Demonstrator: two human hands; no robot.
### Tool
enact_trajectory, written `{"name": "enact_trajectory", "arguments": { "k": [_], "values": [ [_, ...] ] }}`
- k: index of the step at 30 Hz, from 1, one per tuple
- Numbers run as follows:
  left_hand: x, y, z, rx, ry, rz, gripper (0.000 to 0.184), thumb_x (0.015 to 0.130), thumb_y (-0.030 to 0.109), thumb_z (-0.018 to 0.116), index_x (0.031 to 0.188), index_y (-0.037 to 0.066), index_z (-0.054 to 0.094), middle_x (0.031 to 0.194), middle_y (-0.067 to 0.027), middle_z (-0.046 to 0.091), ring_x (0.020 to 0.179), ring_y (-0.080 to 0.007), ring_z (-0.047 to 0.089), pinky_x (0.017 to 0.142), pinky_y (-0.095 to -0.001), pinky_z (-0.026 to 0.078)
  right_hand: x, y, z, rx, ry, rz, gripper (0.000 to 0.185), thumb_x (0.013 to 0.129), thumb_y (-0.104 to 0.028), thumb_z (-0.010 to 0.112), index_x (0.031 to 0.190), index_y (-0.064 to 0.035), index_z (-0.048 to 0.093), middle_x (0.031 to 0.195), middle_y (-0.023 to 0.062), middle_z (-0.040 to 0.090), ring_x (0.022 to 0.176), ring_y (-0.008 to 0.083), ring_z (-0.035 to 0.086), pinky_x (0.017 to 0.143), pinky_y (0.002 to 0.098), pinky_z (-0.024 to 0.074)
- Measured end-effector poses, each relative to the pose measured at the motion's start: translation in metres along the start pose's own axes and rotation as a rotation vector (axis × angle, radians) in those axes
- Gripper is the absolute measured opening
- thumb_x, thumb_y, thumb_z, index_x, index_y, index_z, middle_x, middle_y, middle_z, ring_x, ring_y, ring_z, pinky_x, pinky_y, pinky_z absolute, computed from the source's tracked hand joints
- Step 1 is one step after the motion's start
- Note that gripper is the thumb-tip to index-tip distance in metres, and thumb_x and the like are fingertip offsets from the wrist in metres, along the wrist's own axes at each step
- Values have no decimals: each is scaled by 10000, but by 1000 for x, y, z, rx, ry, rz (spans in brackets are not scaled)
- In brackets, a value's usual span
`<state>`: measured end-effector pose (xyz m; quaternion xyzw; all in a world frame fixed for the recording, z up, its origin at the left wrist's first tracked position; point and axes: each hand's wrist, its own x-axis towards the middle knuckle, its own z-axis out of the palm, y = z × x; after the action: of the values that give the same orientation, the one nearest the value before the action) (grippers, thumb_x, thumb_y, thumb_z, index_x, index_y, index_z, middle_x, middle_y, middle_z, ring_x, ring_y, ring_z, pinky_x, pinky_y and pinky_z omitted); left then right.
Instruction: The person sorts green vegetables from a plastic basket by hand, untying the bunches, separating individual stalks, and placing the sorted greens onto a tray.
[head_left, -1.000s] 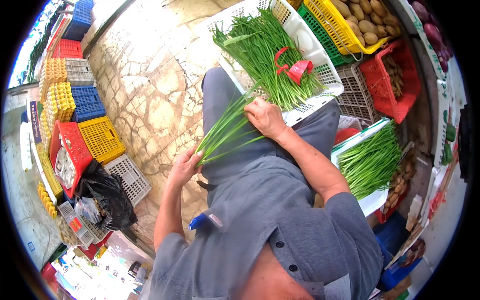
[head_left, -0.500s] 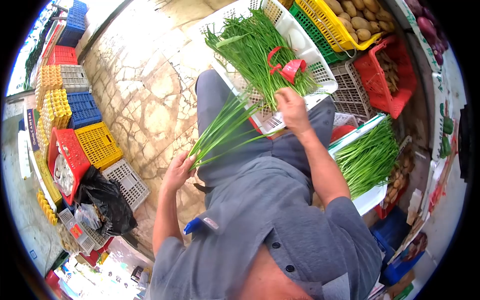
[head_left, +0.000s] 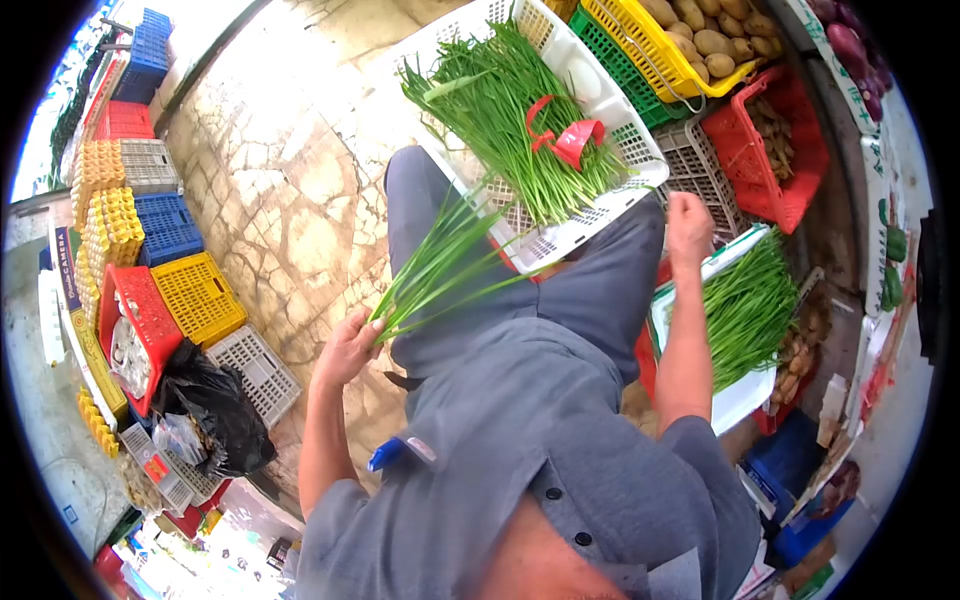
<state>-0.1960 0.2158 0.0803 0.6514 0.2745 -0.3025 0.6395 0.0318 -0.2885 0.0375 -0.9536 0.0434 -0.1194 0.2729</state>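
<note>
My left hand point(head_left: 350, 345) is closed around the cut ends of a small bunch of garlic chives point(head_left: 440, 265), whose long green blades fan out over my lap. On my knees rests a white plastic basket point(head_left: 505, 262) with a larger pile of garlic chives point(head_left: 520, 125) in it. A red ribbon point(head_left: 575, 142) lies across that pile. Right of the basket, my right hand point(head_left: 690, 228) is raised with its fingers curled together; whatever they may hold is hidden. Below it, a white tray point(head_left: 745, 400) holds more garlic chives point(head_left: 750, 310).
A yellow crate of potatoes point(head_left: 715, 42), a green crate point(head_left: 620, 70), a grey crate point(head_left: 700, 165) and a red basket point(head_left: 800, 190) crowd the right side. Stacked crates, a yellow one point(head_left: 198, 300) among them, and a black bag point(head_left: 215, 410) line the left.
My right hand has moved right, from the lower edge of the white basket to beyond its right side. My left hand keeps its grip on the garlic chives, nearly still.
</note>
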Motion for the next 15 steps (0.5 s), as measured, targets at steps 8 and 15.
{"name": "enact_trajectory", "arguments": {
  "k": [8, 15],
  "values": [
    [-1, 2, -1, 9, 6, 5, 246, 1048, 254, 553, 879, 78, 589, 650, 47, 502, 598, -56, 441, 553, -238, 362, -49, -141, 98, 549, -574, -471, 202, 890, -127, 641, 1070, -41, 675, 1028, 150, 668, 932, 348, 665, 808, 390, 540],
    [1, -7, -2, 12, 11, 60, 245, 1046, 260, 556, 889, 77, 594, 636, 53, 488, 586, -55, 424, 544, -241, 352, -52, -157, 122, 355, -700, -619, 216, 866, -147, 669, 1070, -78, 673, 1067, 118, 647, 909, 334, 664, 779, 403, 546]
  ]
}}
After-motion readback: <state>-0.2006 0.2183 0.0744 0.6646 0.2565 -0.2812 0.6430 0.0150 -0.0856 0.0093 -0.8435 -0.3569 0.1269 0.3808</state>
